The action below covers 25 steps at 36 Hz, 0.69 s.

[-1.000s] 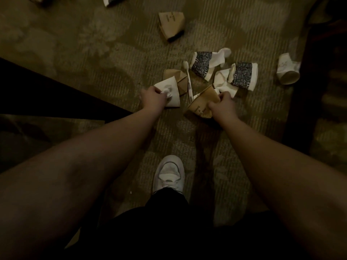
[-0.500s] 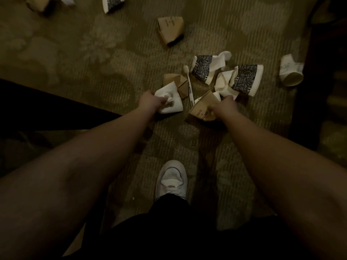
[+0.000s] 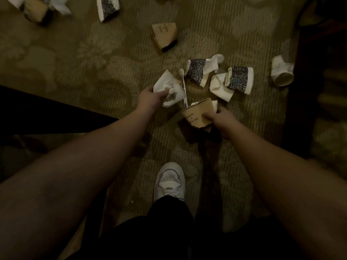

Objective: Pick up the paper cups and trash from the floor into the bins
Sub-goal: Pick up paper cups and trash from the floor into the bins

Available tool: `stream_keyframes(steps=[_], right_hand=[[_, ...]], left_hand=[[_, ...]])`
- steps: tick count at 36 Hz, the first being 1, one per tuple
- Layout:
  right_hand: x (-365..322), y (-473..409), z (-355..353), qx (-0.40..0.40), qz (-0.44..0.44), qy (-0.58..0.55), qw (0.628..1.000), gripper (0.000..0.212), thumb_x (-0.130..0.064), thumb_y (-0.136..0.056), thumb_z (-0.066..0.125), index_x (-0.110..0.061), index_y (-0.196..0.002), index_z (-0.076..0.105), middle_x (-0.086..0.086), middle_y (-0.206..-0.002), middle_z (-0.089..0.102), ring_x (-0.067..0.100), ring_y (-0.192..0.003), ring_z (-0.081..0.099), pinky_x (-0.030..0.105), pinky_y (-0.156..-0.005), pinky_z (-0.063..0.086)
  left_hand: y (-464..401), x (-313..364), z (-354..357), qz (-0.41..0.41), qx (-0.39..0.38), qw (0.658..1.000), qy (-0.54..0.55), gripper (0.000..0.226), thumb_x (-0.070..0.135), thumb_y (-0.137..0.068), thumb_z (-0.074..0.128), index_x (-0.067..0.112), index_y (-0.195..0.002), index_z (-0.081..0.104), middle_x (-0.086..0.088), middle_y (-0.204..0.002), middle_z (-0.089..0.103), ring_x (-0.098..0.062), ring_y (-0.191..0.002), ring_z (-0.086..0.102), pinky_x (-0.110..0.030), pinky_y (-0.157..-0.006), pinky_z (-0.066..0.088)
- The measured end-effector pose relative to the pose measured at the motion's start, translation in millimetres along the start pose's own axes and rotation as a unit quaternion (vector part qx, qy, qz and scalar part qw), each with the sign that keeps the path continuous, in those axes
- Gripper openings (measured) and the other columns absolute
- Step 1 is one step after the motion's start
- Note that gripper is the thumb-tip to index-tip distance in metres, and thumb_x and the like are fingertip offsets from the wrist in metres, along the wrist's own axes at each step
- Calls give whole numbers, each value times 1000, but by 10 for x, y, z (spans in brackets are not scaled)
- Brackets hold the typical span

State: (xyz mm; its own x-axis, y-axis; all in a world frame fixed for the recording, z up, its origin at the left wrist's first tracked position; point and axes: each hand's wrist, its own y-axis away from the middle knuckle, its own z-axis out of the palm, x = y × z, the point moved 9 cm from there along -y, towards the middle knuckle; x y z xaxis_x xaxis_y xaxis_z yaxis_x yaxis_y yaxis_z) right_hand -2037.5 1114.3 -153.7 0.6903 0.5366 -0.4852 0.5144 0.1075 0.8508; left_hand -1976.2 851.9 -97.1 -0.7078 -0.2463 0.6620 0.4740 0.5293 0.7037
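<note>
My left hand (image 3: 150, 97) grips a crushed white paper cup (image 3: 169, 87) just above the carpet. My right hand (image 3: 220, 119) pinches a brown paper cup (image 3: 197, 114) with handwriting on its side, lifted off the floor. A white plastic spoon (image 3: 183, 83) lies between the two cups. Two dark-patterned cups (image 3: 196, 72) (image 3: 239, 79) and a crumpled white cup (image 3: 220, 89) lie beyond my right hand. A brown cup (image 3: 164, 35) lies farther off, a white cup (image 3: 281, 73) at the right. No bin shows.
More cups and trash lie at the top left: a patterned cup (image 3: 108, 8) and a crumpled pile (image 3: 37, 8). Dark furniture (image 3: 315, 91) stands along the right edge, a dark slab (image 3: 47, 111) at the left. My white shoe (image 3: 170, 181) stands on the patterned carpet.
Both hands have closed on their cups and lifted them from the carpet. The brown cup has turned so its writing faces me. The view has tilted, showing more trash at the top.
</note>
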Motion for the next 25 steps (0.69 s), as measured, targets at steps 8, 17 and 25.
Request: stream_keyframes(steps=[8,17,25], right_hand=[[-42,125,-264,-30,-48,-66,996,44,-18,-91,70,-15,-133,57,8,-118,68,24,-100,69,41,-80,60],[-415,205,-620,10,-97,-109,989,23,-14,-93,66,-20,-115,60,8,-113,69,26,-100,69,45,-83,59],[-763,231,-1199,134,-79,-260,953,29,-19,-99,59,-19,-127,58,-5,-107,68,2,-75,62,16,-48,47]], left_hand=[[-113,207,156,-46,3,998,-32,51,15,-87,75,11,-134,56,-9,-117,67,-22,-92,67,-31,-65,57],[-177,226,274,-31,15,991,-133,57,22,-84,78,14,-135,53,-8,-123,62,-27,-102,62,-42,-88,56],[-233,259,298,-14,34,990,-133,48,19,-84,76,16,-127,55,-6,-115,63,-27,-102,63,-45,-91,56]])
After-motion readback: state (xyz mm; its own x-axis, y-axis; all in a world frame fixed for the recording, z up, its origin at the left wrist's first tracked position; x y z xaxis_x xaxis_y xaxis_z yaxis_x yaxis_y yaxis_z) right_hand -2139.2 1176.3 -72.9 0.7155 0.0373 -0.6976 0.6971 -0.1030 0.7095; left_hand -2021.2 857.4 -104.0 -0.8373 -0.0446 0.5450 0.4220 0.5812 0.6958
